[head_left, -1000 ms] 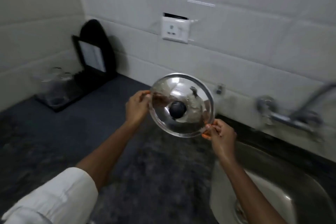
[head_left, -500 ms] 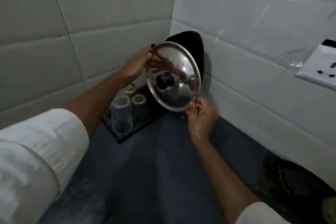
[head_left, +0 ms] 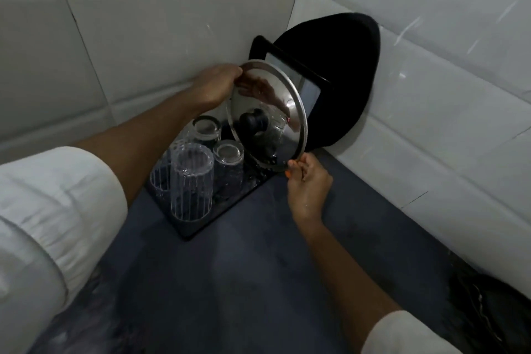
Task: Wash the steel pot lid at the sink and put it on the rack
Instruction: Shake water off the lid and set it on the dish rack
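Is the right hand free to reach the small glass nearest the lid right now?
Probably not. The right hand is pinching the lower rim of the steel lid, and the tilted lid hangs over the small glass, blocking the way from that side.

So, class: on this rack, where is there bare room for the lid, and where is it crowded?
Free: the rack's right strip, between the glasses and its counter-side edge, under the lid. Crowded: the left half with glasses, the back with the dark board.
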